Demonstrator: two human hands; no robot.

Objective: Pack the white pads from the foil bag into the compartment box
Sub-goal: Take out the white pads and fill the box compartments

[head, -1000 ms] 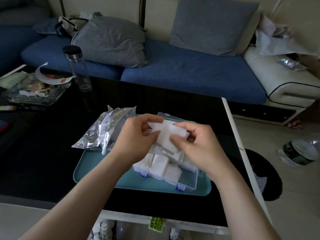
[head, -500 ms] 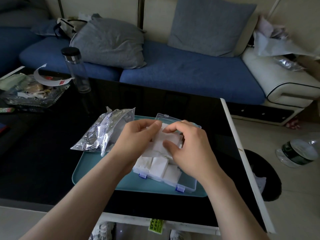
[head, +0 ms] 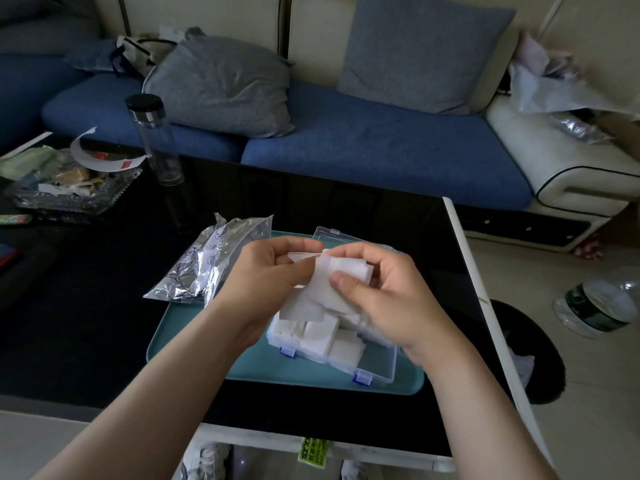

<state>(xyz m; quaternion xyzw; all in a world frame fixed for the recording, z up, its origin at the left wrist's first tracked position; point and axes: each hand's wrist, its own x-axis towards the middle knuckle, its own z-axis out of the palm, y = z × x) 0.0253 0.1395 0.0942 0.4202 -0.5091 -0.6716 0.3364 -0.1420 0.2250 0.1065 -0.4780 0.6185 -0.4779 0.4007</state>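
1. Both hands are up over the compartment box (head: 379,367) with a small stack of white pads (head: 313,301) caught between them, so the stack is off the table (head: 86,306).
2. Right hand (head: 391,296): the thumb is pressed flat on the near face of the stack and the fingers (head: 363,250) are curled over its far edge, so it's a proper pinch.
3. Left hand (head: 266,275): its fingers (head: 294,242) are curled too, with thumb and fingertips nipping the left edge of the same stack.
4. The box sits right under the fingers on a teal tray (head: 214,341). Its clear lid (head: 332,235) is flipped open and pokes out just past the fingertips.
5. The packed pads (head: 318,336) fill the near compartments, just below the held stack and on the wrist side of the fingers.
6. The foil bag (head: 204,268) lies left of the left fingers, right beside that hand, half on the tray and half on the table.
7. A clear bottle (head: 156,140) with a black cap stands well beyond the left fingers, at the far side of the table.
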